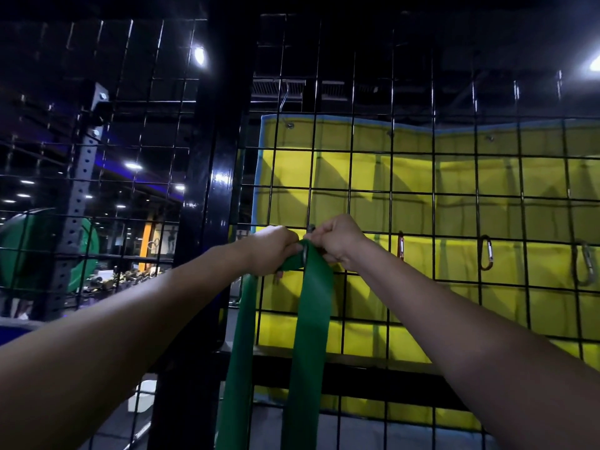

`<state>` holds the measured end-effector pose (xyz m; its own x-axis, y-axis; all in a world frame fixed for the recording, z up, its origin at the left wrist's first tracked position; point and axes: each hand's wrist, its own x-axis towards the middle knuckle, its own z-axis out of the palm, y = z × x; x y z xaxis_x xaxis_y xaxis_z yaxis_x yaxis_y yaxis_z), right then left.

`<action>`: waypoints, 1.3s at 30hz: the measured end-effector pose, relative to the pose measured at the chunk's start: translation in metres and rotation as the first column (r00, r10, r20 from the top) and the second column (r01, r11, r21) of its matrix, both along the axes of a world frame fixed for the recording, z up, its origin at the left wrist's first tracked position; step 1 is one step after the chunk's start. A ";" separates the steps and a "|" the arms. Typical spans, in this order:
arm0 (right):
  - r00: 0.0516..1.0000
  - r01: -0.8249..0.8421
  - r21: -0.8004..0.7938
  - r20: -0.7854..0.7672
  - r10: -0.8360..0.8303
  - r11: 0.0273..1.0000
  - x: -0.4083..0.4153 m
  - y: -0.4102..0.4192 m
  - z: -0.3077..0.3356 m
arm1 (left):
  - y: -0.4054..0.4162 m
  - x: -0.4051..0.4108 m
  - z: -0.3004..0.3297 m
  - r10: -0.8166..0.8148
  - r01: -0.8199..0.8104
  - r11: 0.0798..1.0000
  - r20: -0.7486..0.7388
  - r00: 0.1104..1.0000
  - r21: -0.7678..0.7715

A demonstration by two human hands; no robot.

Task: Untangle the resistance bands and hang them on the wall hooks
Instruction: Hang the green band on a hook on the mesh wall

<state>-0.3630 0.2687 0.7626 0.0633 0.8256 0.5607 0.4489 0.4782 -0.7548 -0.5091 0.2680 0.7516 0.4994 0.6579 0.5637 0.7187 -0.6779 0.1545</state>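
Both hands meet at a small grey metal carabiner hook [306, 245] clipped to the black wire mesh wall [454, 177], and a wide flat green rubber resistance band [308, 326] is being fed onto it. The left hand [271, 250] has its fingers curled round the band's top fold, just left of the hook; the right hand [337, 241] is closed in a pinch at the hook and the band's upper edge. The band's two strands hang straight down and apart, without visible twists, so the untangling of this one looks finished and the hanging nearly so. Three more carabiners [486, 253] to the right hang bare, so other bands may remain, though none shows. A yellow padded mat [422, 177] hangs behind the mesh. No legible writing or brand appears anywhere.
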 end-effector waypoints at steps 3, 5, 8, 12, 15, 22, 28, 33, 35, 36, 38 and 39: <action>1.000 -0.016 0.021 0.014 0.016 1.000 0.001 -0.001 -0.001 | 0.000 0.002 0.007 0.028 -0.026 0.999 -0.101 0.995 0.021; 1.000 -0.011 0.038 0.028 0.010 0.999 0.001 -0.002 -0.002 | 0.002 0.004 0.008 0.089 -0.077 0.994 -0.177 0.980 0.071; 0.998 0.005 0.051 0.054 -0.008 0.999 0.002 0.000 -0.003 | 0.004 0.008 0.004 0.133 -0.111 0.989 -0.253 0.958 0.101; 0.999 0.003 0.061 0.048 -0.006 0.998 0.003 0.001 -0.003 | 0.003 0.010 0.002 0.136 -0.107 0.988 -0.310 0.941 0.110; 0.999 0.000 0.067 0.038 -0.003 0.998 0.003 0.000 -0.004 | 0.010 0.007 -0.006 0.108 -0.074 0.989 -0.283 0.953 0.129; 0.997 0.029 0.091 0.076 -0.036 0.995 0.001 -0.004 -0.005 | 0.025 0.000 -0.018 0.010 0.009 0.994 -0.164 0.986 0.113; 1.000 -0.020 0.053 0.025 0.019 0.998 0.002 -0.005 -0.007 | 0.007 0.002 -0.015 -0.007 0.021 0.997 -0.188 0.982 0.074; 0.997 -0.074 0.081 -0.013 0.076 0.994 0.008 -0.014 -0.020 | 0.006 0.000 -0.018 -0.026 0.045 0.994 -0.180 0.983 0.101; 0.992 -0.071 0.097 0.107 0.061 0.993 0.015 -0.021 -0.027 | 0.009 -0.002 -0.021 -0.032 0.055 0.990 -0.175 0.984 0.128; 0.982 -0.071 0.102 0.179 0.052 0.992 0.018 -0.024 -0.031 | 0.010 -0.002 -0.022 -0.036 0.059 0.988 -0.164 0.986 0.139; 0.962 -0.064 0.111 0.272 0.032 0.992 0.022 -0.030 -0.038 | 0.009 -0.002 -0.026 -0.054 0.070 0.986 -0.109 0.993 0.150; 0.956 -0.054 0.128 0.292 0.015 0.990 0.023 -0.032 -0.040 | 0.009 -0.002 -0.029 -0.057 0.066 0.987 -0.065 0.996 0.145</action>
<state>-0.3398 0.2365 0.7222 -0.1456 0.7407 0.6559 0.6202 0.5849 -0.5228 -0.5114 0.2772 0.7229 0.5722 0.5375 0.6195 0.6800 -0.7332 0.0081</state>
